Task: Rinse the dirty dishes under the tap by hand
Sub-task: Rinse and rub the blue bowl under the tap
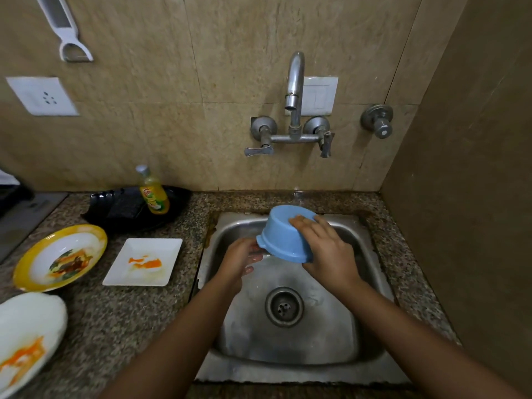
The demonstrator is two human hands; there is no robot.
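I hold the blue bowl tipped bottom-up over the sink, below the tap. My right hand wraps its side. My left hand seems to pinch the rim lug, fingers partly hidden. A stained square plate sits on the counter to the left.

Views: one only, worn on the person's head.
Position: above the near rim of the sink, over the front of the surface.
Direction: forward and steeply down; the drain lies just below the middle, while the tap and back wall fill the top.
Nearness: close; both forearms enter from the bottom edge and reach the left hand and right hand, which hold a bowl near the middle of the frame.
Lens: wide; the tile joints bow, and the side wall leans inward.
Edges: a white plate is cut off at the lower left.
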